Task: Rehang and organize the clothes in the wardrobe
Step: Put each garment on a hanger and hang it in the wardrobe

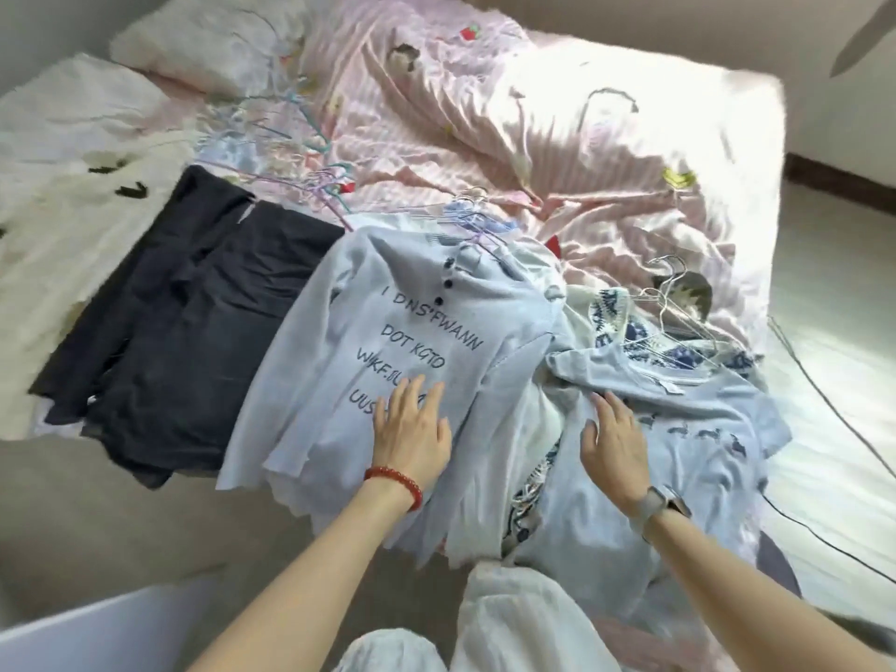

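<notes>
A light blue top with dark lettering (339, 341) lies spread flat on the bed's near edge. My left hand (417, 429), with a red bead bracelet at the wrist, rests flat on its lower part, fingers straight. My right hand (613, 446), a watch on its wrist, lies open on a second pale blue garment with small dark prints (703, 429). Beneath that garment a blue-and-white patterned piece (645, 332) shows, with metal hangers (674, 293) on it. Dark grey trousers (194, 308) lie flat to the left of the lettered top.
A tangle of pastel wire hangers (291, 152) lies on the pink striped sheet (436, 114). White pillows (203, 46) sit at the far left. A cream garment (63, 225) lies beyond the trousers. A cable (824, 395) runs along the right mattress edge.
</notes>
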Demonstrator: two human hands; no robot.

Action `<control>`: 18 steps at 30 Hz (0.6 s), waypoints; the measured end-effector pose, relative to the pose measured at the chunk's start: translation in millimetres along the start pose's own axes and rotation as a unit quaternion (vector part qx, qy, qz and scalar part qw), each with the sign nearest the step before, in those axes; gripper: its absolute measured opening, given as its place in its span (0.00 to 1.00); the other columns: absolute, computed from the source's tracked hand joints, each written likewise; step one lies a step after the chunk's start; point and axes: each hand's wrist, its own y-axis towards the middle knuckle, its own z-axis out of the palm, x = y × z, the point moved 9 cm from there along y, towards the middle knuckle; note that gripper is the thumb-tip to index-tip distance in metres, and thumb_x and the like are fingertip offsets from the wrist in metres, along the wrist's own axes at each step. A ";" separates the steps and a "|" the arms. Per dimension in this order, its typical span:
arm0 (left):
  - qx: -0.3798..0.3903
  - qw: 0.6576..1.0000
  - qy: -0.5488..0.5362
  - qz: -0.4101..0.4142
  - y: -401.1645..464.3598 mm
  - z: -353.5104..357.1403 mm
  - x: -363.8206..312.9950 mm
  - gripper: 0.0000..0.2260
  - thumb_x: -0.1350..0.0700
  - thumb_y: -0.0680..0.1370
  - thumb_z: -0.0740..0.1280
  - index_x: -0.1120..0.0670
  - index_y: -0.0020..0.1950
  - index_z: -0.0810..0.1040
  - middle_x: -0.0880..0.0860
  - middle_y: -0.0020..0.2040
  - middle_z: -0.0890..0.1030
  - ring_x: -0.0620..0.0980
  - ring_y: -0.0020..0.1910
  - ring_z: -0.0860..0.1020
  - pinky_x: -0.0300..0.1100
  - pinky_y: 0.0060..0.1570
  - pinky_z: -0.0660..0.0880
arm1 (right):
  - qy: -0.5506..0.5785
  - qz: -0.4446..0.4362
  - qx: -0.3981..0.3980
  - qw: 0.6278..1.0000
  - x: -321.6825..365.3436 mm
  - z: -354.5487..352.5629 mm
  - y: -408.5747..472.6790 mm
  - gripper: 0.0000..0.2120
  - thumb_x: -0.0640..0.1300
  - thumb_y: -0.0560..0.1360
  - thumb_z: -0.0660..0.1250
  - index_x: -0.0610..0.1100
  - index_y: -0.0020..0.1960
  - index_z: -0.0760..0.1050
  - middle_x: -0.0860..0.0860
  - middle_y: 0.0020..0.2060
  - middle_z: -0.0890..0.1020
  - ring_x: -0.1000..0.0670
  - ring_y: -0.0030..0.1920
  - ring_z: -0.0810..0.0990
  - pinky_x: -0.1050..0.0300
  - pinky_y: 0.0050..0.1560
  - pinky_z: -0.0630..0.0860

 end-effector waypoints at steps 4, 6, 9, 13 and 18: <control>0.097 0.993 0.016 0.064 58.3 64.8 -102.7 0.23 0.52 0.80 0.54 0.50 0.75 0.54 0.51 0.76 0.52 0.50 0.75 0.49 0.47 0.71 0.46 | -0.005 0.092 0.001 0.996 -101.9 -29.2 64.6 0.20 0.36 0.76 0.56 0.34 0.67 0.65 0.37 0.66 0.68 0.39 0.68 0.64 0.46 0.69 0.59; 0.137 0.987 0.016 0.086 75.8 94.6 -139.2 0.23 0.53 0.80 0.54 0.50 0.74 0.55 0.51 0.76 0.53 0.50 0.75 0.49 0.47 0.72 0.47 | -0.021 0.127 0.017 0.992 -145.9 -37.7 91.5 0.20 0.37 0.77 0.55 0.35 0.68 0.63 0.38 0.67 0.67 0.40 0.67 0.65 0.45 0.68 0.62; 0.166 0.979 0.022 0.117 98.3 128.1 -174.5 0.22 0.54 0.79 0.55 0.51 0.74 0.58 0.53 0.75 0.56 0.51 0.74 0.51 0.49 0.72 0.49 | -0.052 0.140 0.043 0.988 -195.2 -42.1 134.2 0.20 0.37 0.76 0.55 0.36 0.68 0.62 0.39 0.65 0.69 0.40 0.63 0.68 0.43 0.64 0.66; 0.175 0.977 0.025 0.117 119.1 149.7 -189.4 0.21 0.55 0.79 0.56 0.52 0.72 0.62 0.54 0.73 0.59 0.52 0.73 0.55 0.49 0.71 0.53 | -0.073 0.123 0.100 0.985 -224.0 -25.9 176.5 0.24 0.38 0.76 0.55 0.42 0.72 0.58 0.46 0.70 0.66 0.45 0.70 0.62 0.37 0.70 0.58; 0.162 0.981 -0.008 0.104 130.4 148.5 -194.3 0.19 0.58 0.77 0.58 0.58 0.68 0.68 0.60 0.70 0.66 0.58 0.69 0.63 0.53 0.68 0.61 | -0.055 0.127 0.089 0.986 -229.5 -17.3 194.7 0.17 0.46 0.79 0.56 0.44 0.66 0.66 0.43 0.56 0.72 0.43 0.59 0.70 0.40 0.67 0.60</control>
